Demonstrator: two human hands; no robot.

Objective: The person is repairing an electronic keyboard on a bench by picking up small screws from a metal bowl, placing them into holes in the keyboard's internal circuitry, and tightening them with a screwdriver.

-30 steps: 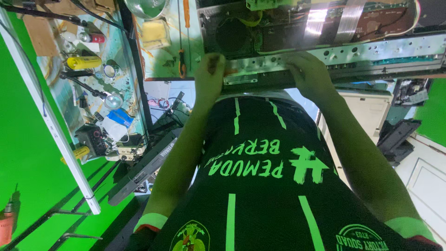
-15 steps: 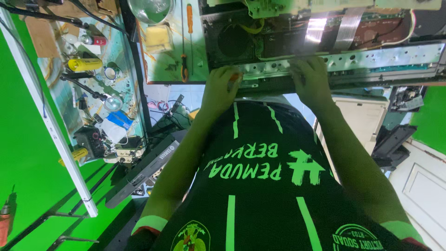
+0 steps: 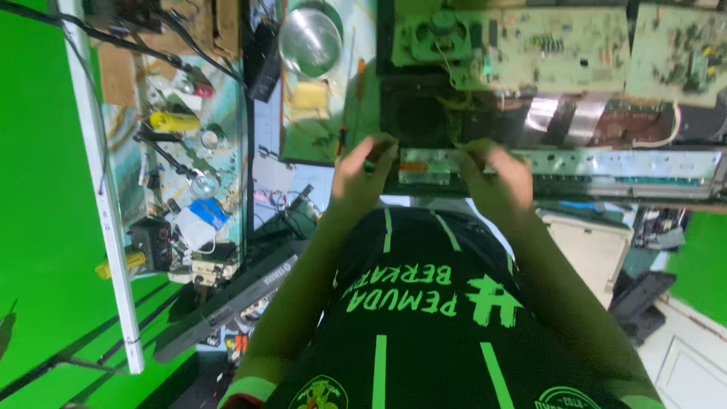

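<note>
At the centre of the frame both hands pinch the near edge of a long metal chassis strip (image 3: pixel 560 163): the left hand (image 3: pixel 362 176) clamped on its end, the right hand (image 3: pixel 496 180) just beside, likely steadying it. Green circuit boards (image 3: pixel 560 49) lie above on the bench (image 3: pixel 318 132).

bench (image 3: pixel 318 144): open chassis (image 3: pixel 530 136) with green boards (image 3: pixel 560 49), metal bowl (image 3: pixel 309 39), yellow pad (image 3: pixel 309 96), screwdriver (image 3: pixel 342 140).

Fingertips of both hands curl out of sight over the metal strip (image 3: pixel 560 163). Above the fingers (image 3: pixel 379 151), green circuit boards (image 3: pixel 560 49) are cut by the top edge — their parts too blurred to tell.
</note>
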